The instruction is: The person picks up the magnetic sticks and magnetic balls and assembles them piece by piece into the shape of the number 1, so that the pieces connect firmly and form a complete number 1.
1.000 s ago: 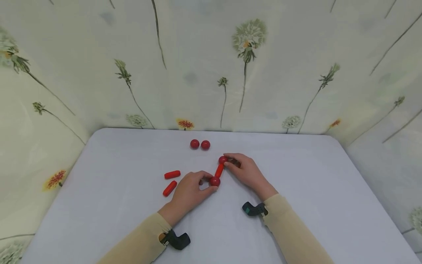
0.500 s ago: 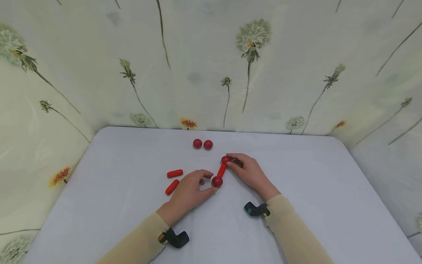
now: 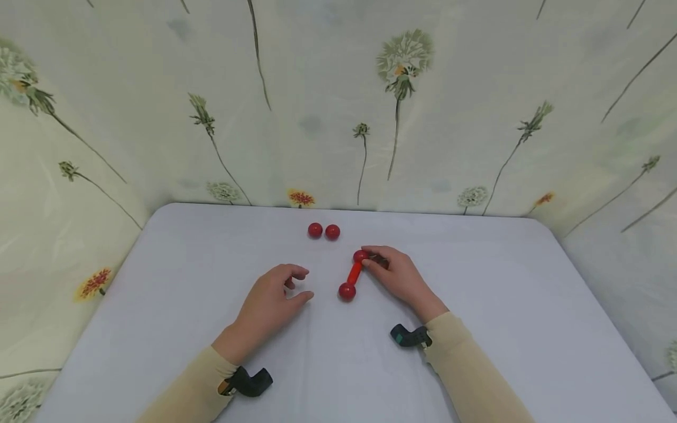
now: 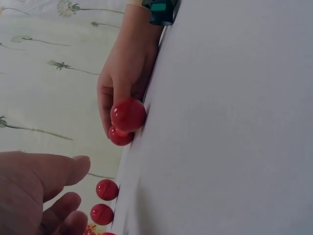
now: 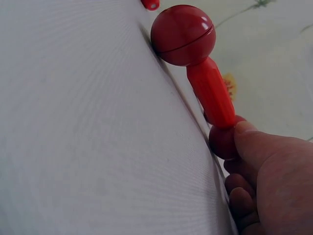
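Two glossy dark red balls joined by a bright red rod (image 3: 354, 274) form a dumbbell shape, slanted on the white table. My right hand (image 3: 396, 273) pinches the far ball (image 5: 223, 143) between thumb and fingers. The near ball (image 5: 183, 35) is untouched at the other end. To the left, my left hand (image 3: 267, 305) hovers with thumb and fingers spread apart and relaxed, nothing between them. Loose red rods that lay on that side are hidden by this hand in the head view; the end of one rod (image 5: 151, 4) shows at the top of the right wrist view.
A pair of loose red balls (image 3: 324, 231) sits side by side near the back of the white table (image 3: 476, 282). Behind it hangs a pale cloth with dandelion prints (image 3: 317, 117). Dark wrist cameras (image 3: 409, 335) stick out from both sleeves.
My left hand has let go of the near ball and moved left, covering the loose rods in the head view. The right hand keeps its pinch on the far ball.
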Tool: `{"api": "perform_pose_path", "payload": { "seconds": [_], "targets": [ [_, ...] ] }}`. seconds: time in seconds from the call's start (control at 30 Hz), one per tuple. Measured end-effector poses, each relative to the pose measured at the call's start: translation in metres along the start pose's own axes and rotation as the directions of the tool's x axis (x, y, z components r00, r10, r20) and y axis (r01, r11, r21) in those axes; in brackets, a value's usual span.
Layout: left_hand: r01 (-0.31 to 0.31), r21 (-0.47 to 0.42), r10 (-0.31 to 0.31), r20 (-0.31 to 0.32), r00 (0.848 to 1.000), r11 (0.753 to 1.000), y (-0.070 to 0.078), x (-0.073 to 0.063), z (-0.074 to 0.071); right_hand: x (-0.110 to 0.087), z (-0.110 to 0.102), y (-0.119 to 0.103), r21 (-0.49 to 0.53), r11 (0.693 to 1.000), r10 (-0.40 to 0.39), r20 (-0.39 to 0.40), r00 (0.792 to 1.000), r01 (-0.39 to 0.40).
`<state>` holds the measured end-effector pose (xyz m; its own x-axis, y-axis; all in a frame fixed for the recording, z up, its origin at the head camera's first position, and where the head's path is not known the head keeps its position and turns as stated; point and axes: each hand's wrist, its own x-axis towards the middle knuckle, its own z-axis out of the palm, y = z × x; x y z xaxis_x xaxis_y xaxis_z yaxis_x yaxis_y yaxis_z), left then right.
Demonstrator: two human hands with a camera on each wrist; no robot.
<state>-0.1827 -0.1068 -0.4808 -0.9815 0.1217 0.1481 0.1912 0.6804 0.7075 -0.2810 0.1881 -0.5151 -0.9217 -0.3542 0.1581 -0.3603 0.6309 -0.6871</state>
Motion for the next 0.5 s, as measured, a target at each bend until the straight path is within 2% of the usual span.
{"api": "perform_pose_path", "payload": {
  "seconds": [0.27, 0.5],
  "targets": [
    [0.051, 0.019, -0.050, -0.043, 0.998, 0.999, -0.019, -0.017, -0.014, -0.002, -0.001, 0.001, 0.005, 1.000, 0.008, 0.007, 1.000, -0.008],
    [0.011, 0.064, -0.004, -0.108, 0.994, 0.998, -0.034, -0.027, -0.022, 0.000, 0.000, 0.001, 0.004, 1.000, -0.007, 0.002, 1.000, 0.007]
  ]
}}
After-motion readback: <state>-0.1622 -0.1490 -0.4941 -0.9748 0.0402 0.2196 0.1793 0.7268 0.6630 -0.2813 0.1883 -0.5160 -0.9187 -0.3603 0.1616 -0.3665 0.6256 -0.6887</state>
